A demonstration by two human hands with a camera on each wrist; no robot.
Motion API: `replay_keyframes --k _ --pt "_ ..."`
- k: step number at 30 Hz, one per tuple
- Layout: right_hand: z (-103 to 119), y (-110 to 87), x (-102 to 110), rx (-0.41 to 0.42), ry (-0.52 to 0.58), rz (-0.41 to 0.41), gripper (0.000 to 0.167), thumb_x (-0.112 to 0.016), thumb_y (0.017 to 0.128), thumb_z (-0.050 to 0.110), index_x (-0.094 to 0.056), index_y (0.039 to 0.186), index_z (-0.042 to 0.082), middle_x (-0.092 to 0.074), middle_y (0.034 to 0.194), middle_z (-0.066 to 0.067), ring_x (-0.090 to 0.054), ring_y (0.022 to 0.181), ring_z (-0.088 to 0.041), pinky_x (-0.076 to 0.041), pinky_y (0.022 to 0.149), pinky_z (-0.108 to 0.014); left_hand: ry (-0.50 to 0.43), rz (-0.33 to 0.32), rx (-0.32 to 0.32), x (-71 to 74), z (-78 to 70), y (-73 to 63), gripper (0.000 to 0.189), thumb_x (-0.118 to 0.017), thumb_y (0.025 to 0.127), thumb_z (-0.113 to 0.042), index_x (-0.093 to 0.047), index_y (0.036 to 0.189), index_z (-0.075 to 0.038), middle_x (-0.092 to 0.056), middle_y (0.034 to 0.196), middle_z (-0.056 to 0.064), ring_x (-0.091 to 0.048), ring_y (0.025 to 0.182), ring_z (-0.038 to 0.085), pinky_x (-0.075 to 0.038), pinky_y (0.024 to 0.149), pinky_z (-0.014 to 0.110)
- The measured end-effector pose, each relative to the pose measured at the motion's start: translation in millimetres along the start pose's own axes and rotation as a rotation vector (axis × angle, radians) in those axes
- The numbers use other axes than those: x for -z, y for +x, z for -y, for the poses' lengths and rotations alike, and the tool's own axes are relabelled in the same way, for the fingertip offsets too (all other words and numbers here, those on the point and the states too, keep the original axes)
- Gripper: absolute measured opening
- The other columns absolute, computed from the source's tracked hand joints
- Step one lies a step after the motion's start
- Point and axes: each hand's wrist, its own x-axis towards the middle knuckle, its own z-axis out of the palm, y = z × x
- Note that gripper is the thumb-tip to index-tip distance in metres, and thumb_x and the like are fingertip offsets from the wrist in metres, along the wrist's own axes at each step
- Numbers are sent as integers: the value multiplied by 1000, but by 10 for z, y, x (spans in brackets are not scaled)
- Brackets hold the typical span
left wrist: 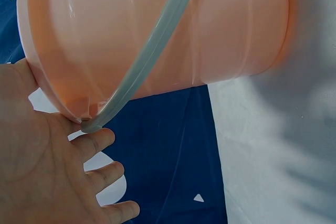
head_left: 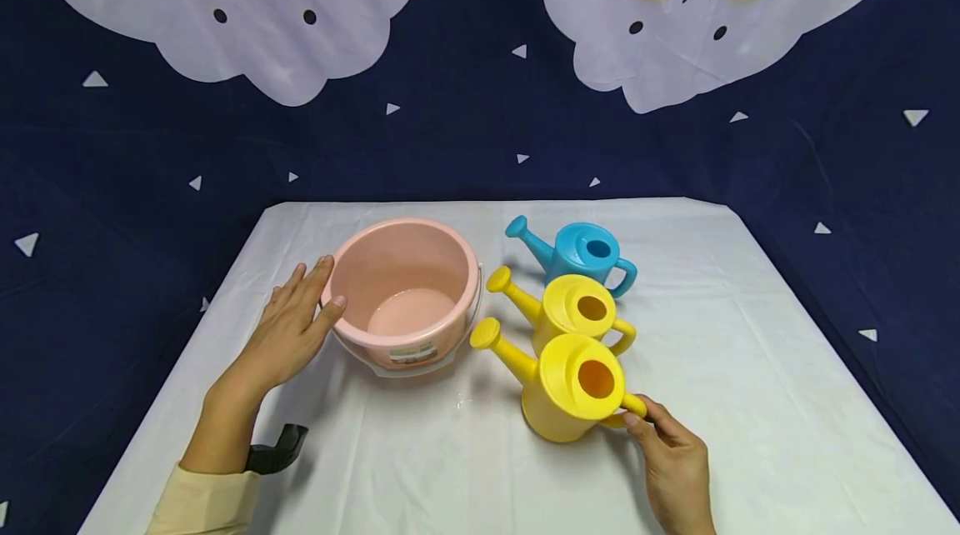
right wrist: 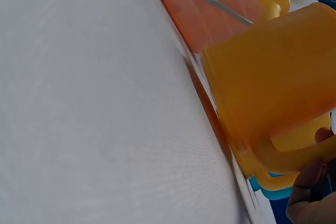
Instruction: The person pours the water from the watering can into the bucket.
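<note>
My left hand (head_left: 285, 339) rests against the left rim of a pink bucket (head_left: 375, 268), its fingers fairly straight. From the left wrist view, the palm (left wrist: 37, 156) faces the bucket near the end of its grey handle (left wrist: 149, 51). With thumb and fingers, my right hand (head_left: 678, 468) pinches the handle of the front yellow watering can (head_left: 551, 402), whose spout points left toward the bucket. Whether that can touches the table is hard to tell. Right behind it stands a second yellow watering can (head_left: 558, 306), with a blue watering can (head_left: 573, 256) farther back.
A white cloth covers the table (head_left: 787, 402). Beyond its back edge hangs a dark blue cloth (head_left: 465, 143) printed with clouds and small triangles. A black strap piece (head_left: 277, 450) sticks out from my left wrist.
</note>
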Motion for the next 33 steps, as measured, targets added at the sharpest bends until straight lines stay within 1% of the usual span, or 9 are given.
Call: replay_keyframes --k 5,11,21,24,30,33 --pt "1 6 6 -26 -27 -11 41 -60 87 -5 -47 122 -22 -71 102 2 -67 96 -8 -53 86 -21 -2 3 5 2 -1 1 66 -30 100 -50 -6 153 -19 -12 160 12 0 148 37 2 114 64" --pt "26 -17 -8 -77 -67 -44 42 -63 86 -2 -50 122 -19 -71 102 4 -66 99 -7 -53 87 -21 -2 3 7 4 -1 -1 66 -30 100 -50 -6 153 -20 -12 160 12 0 148 37 1 114 64" --pt "11 -79 -1 -95 -71 -62 44 -65 84 -1 -50 121 -20 -71 102 6 -66 98 -6 -53 85 -18 -10 -2 4 5 4 -6 65 -30 100 -49 -7 153 -20 -13 160 12 0 148 36 1 114 64" --pt "1 -94 13 -92 -69 -61 44 -64 85 -3 -49 122 -20 -71 102 6 -66 99 -6 -53 85 -19 -8 0 5 5 5 -4 66 -30 100 -50 -6 153 -20 -13 160 12 0 148 36 2 114 64" --pt "-17 -101 40 -43 -33 -45 43 -64 84 -4 -49 120 -22 -72 102 3 -66 97 -7 -54 82 -19 -5 4 8 7 8 -1 66 -30 100 -50 -6 153 -20 -12 160 12 0 148 36 2 114 64" --pt "-12 -98 45 -28 -42 -35 42 -64 83 -5 -50 119 -23 -72 102 3 -66 97 -6 -54 80 -18 -6 7 8 8 6 1 66 -30 100 -50 -6 153 -21 -11 160 11 1 148 36 2 114 64"
